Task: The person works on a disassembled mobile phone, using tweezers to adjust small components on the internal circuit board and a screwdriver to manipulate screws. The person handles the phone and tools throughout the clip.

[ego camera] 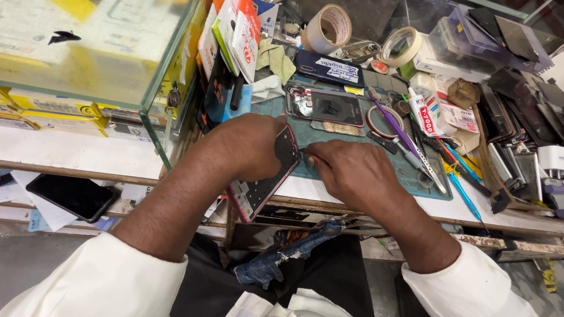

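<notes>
Phone frame (267, 176) with its pink rim sat propped on edge at the near side of the table (364, 196), long axis running from our lap up toward the green mat (352, 141) — tilted so its inner face met the tool. Our left hand (249, 147) gripped the upper end, fingers closed round it, likely to steady it. Right hand (352, 173) pinched a thin tool (305, 154) — tip touching the frame's edge.

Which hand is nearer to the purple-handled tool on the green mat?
The right hand. It lies just left of and below the purple-handled tool; the left hand is further left, holding the phone frame.
</notes>
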`<action>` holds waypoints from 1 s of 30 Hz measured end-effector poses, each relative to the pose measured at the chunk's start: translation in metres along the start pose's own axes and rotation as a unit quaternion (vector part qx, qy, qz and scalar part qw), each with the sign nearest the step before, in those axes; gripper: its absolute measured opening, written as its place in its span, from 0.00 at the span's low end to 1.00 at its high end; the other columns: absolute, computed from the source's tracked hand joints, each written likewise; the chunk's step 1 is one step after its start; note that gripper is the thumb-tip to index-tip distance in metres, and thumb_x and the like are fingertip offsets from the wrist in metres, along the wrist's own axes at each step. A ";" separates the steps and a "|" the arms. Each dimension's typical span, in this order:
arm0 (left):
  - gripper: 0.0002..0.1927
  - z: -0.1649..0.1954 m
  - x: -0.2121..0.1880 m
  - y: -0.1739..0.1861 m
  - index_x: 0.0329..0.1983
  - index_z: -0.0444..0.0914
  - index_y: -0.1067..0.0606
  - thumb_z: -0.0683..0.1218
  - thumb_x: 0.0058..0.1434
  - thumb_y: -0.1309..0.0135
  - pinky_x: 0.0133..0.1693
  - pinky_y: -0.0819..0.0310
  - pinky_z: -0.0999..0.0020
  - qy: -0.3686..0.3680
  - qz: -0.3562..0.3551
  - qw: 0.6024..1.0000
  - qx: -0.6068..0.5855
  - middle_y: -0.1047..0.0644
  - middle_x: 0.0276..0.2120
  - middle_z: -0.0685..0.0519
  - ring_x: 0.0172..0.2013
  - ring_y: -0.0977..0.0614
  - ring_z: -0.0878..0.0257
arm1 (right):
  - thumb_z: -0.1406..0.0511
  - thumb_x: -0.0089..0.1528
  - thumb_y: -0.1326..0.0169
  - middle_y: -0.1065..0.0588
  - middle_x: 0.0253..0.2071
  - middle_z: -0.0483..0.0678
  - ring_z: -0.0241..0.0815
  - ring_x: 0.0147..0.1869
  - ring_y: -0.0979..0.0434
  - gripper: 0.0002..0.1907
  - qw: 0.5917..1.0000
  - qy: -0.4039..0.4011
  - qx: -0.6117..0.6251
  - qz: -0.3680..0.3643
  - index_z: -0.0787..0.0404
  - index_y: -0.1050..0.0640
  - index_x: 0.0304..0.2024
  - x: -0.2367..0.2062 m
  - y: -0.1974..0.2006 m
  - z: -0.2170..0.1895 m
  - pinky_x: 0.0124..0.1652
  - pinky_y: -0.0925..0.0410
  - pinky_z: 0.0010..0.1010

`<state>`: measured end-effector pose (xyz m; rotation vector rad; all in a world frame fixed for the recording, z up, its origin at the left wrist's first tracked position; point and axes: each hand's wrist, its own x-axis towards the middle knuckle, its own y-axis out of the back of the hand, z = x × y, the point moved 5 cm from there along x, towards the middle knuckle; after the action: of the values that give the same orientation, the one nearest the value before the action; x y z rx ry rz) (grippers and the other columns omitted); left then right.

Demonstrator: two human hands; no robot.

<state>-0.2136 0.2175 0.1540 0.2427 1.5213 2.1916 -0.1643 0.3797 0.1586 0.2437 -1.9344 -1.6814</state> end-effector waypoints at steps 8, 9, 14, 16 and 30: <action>0.42 0.006 -0.008 0.001 0.72 0.44 0.38 0.43 0.51 0.40 0.56 0.28 0.58 0.030 -0.012 0.999 -0.001 0.21 0.50 0.42 0.54 0.21 0.50 | 0.60 0.65 0.50 0.19 0.37 0.51 0.57 0.37 0.19 0.13 0.998 -0.028 -0.037 -0.045 0.55 0.18 0.46 0.002 -0.011 0.005 0.35 0.28 0.50; 0.42 0.005 -0.007 0.002 0.72 0.44 0.38 0.42 0.51 0.40 0.57 0.28 0.58 0.033 -0.012 0.999 -0.002 0.21 0.50 0.43 0.55 0.21 0.50 | 0.60 0.66 0.50 0.19 0.37 0.51 0.57 0.36 0.19 0.13 0.998 -0.029 -0.038 -0.048 0.55 0.19 0.46 0.003 -0.014 0.006 0.35 0.28 0.50; 0.45 0.005 -0.002 -0.001 0.75 0.45 0.42 0.40 0.51 0.42 0.56 0.26 0.58 0.046 -0.028 0.999 -0.001 0.21 0.50 0.42 0.53 0.19 0.50 | 0.59 0.65 0.50 0.19 0.36 0.52 0.59 0.36 0.20 0.14 0.997 -0.040 -0.040 -0.051 0.55 0.19 0.48 0.005 -0.021 0.010 0.34 0.29 0.51; 0.45 0.006 -0.001 0.000 0.75 0.45 0.42 0.41 0.52 0.42 0.56 0.26 0.58 0.041 -0.024 0.999 0.003 0.21 0.50 0.42 0.53 0.20 0.49 | 0.59 0.65 0.51 0.19 0.37 0.52 0.59 0.37 0.20 0.14 0.997 -0.041 -0.037 -0.061 0.55 0.19 0.48 0.006 -0.023 0.012 0.35 0.29 0.51; 0.43 0.022 -0.006 -0.005 0.73 0.48 0.38 0.41 0.51 0.42 0.58 0.29 0.58 0.028 0.005 0.999 -0.025 0.21 0.52 0.42 0.55 0.21 0.49 | 0.60 0.64 0.48 0.19 0.38 0.54 0.59 0.41 0.20 0.13 0.999 0.000 0.031 -0.022 0.58 0.19 0.46 -0.014 -0.007 0.025 0.38 0.30 0.50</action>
<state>-0.1984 0.2349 0.1585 0.1757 1.4964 2.2577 -0.1669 0.4061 0.1466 0.3130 -1.9953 -1.6517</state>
